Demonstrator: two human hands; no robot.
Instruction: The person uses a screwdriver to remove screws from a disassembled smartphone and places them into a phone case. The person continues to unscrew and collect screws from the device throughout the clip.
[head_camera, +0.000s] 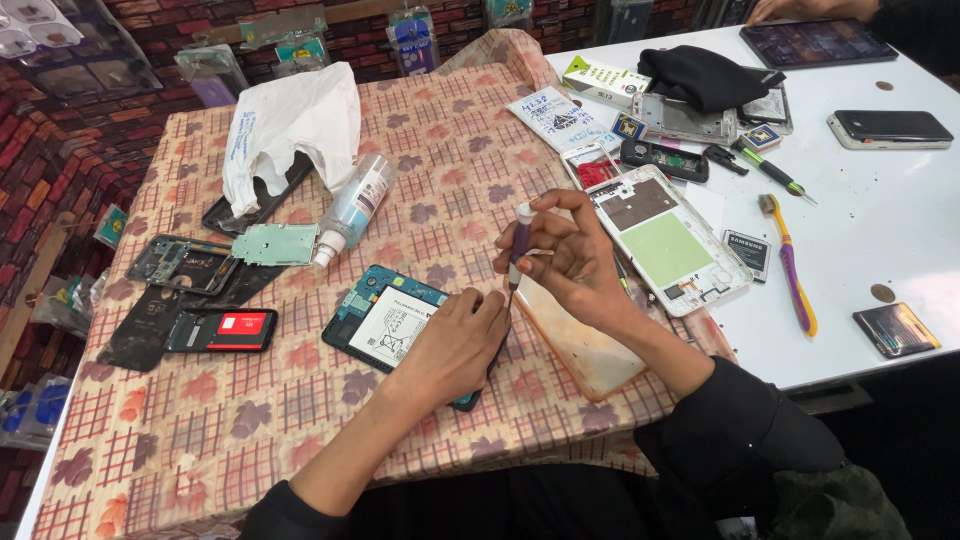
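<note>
1. My left hand (455, 345) presses flat on the open phone (385, 322), fingers spread wide; the phone lies on the desk (200, 430).
2. My right hand (570, 262) fingers hold a purple screwdriver (520, 245) upright, tip at the phone's edge.

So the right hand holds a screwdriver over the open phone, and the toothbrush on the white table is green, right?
Not quite. The head view shows the toothbrush is purple and yellow, not green. The right hand does hold a screwdriver over the open phone, steadied by the left hand.
</note>
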